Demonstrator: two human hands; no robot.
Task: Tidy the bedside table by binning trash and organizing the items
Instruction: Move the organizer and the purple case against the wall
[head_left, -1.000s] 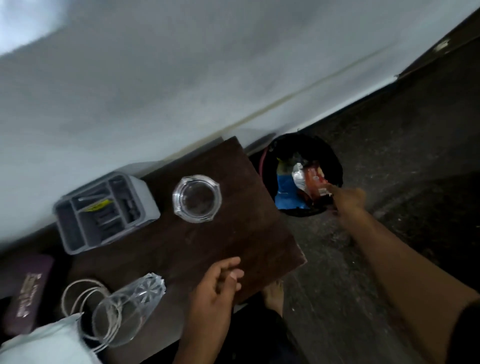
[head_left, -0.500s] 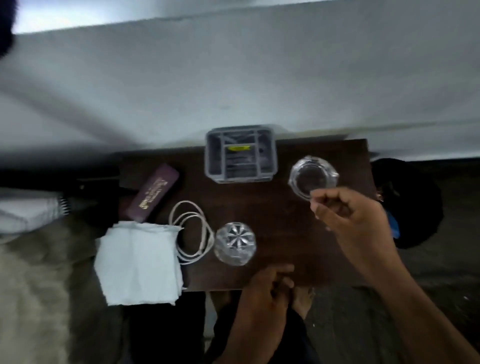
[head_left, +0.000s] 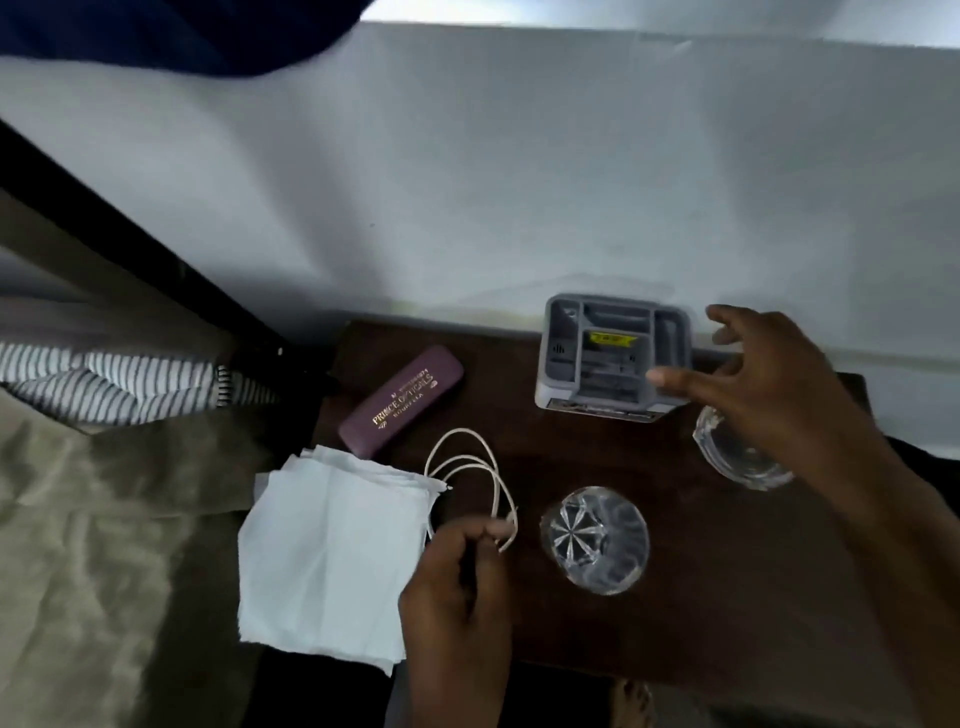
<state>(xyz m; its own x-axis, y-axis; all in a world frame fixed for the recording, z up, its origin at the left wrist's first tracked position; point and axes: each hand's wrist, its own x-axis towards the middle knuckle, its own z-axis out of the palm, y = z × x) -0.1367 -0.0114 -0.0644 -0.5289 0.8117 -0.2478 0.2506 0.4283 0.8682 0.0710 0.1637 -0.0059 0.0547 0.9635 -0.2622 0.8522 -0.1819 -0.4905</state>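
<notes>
Two hands are seen over a dark wooden table (head_left: 727, 597). A coiled white cable (head_left: 470, 470) at seven o'clock is pinched shut by the left hand (head_left: 457, 587). Spread open, the right hand (head_left: 769, 384) is held at two o'clock, over a grey organizer (head_left: 571, 358) and a glass ashtray (head_left: 727, 457). White tissues (head_left: 327, 551) overhang the nine o'clock edge.

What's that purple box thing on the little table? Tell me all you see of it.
The spectacle case is a long, rounded, dull purple hard case, shut, with gold lettering reading "PRINCE OPTICALS". It lies flat and slanted on the dark wooden bedside table, near its back left corner. Its lower end sits right by the white tissues. Neither hand touches it.
</notes>
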